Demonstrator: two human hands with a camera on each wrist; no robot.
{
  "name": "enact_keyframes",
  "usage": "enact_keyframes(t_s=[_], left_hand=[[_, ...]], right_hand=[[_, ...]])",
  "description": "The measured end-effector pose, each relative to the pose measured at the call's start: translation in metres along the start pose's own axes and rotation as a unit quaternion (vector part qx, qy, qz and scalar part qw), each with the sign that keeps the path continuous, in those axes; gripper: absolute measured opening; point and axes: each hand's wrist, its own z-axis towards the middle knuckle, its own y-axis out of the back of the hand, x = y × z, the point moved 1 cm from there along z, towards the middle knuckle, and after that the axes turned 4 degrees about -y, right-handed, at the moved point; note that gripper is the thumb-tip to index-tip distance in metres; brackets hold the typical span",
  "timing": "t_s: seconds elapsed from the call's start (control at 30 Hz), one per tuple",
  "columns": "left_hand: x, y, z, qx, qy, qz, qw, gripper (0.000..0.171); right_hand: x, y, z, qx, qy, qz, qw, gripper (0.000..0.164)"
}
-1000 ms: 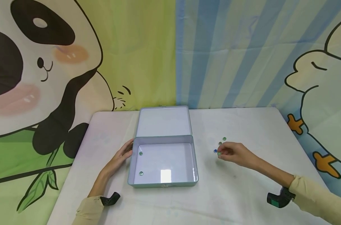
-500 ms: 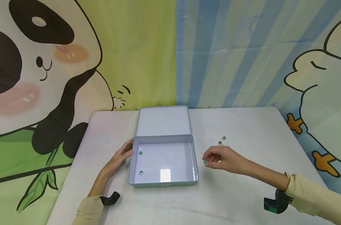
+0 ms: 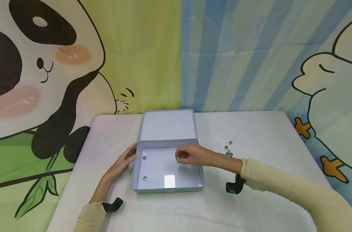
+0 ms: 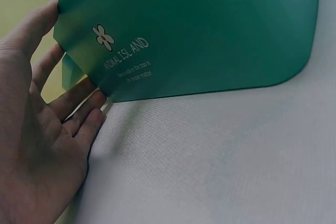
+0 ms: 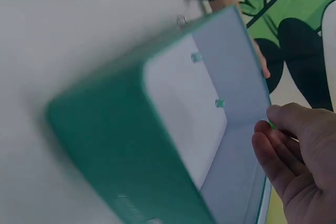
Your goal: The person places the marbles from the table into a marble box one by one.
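A green metal box [image 3: 167,190] with a pale inside stands on the table, its lid [image 3: 168,125] folded back. My right hand [image 3: 194,154] is over the box's right half and pinches a green glass marble [image 3: 177,158] between thumb and fingertips. In the right wrist view the same marble [image 5: 272,125] shows only as a green sliver. Two green marbles lie inside along the left wall, a far marble [image 3: 144,158] and a near marble [image 3: 145,178]. My left hand [image 3: 121,166] rests against the box's left side; its fingers [image 4: 79,98] are extended along the wall in the left wrist view.
Right of the box, several loose marbles lie in a small group: a green marble [image 3: 230,142], a brown one [image 3: 226,147], a yellow one [image 3: 229,150] and blue ones. A white cloth [image 3: 251,199] covers the table. A printed curtain [image 3: 152,58] hangs behind it.
My right hand has carried the green marble leftward from the loose group to above the box. The yellow and blue marbles it covered now show. My left hand stays at the box's side.
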Motion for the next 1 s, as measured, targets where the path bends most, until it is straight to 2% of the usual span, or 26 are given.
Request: enact_keyframes(t_s=[0.17, 0.23, 0.4, 0.63, 0.8, 1.0], left_hand=[[0.004, -0.003, 0.001, 0.009, -0.004, -0.001, 1.0, 0.06], [0.006, -0.005, 0.001, 0.013, -0.005, -0.004, 0.9999, 0.06], [0.005, -0.006, 0.0, 0.012, -0.013, -0.009, 0.9998, 0.059], [0.003, -0.002, 0.0, 0.012, -0.02, -0.009, 0.9997, 0.059], [0.002, -0.001, -0.001, 0.011, -0.013, -0.006, 0.9998, 0.059], [0.0, 0.0, -0.001, 0.011, -0.011, -0.003, 0.9999, 0.059]], right_hand=[[-0.002, -0.011, 0.055, 0.049, 0.031, -0.057, 0.997, 0.011], [-0.004, -0.017, 0.072, 0.053, 0.041, -0.069, 0.995, 0.011], [-0.001, -0.03, 0.103, 0.057, 0.033, -0.096, 0.993, 0.012], [0.002, -0.056, 0.126, 0.098, 0.012, -0.14, 0.985, 0.011], [-0.003, -0.066, 0.136, 0.097, -0.001, -0.18, 0.979, 0.009], [-0.005, -0.068, 0.141, 0.094, -0.011, -0.19, 0.977, 0.006]])
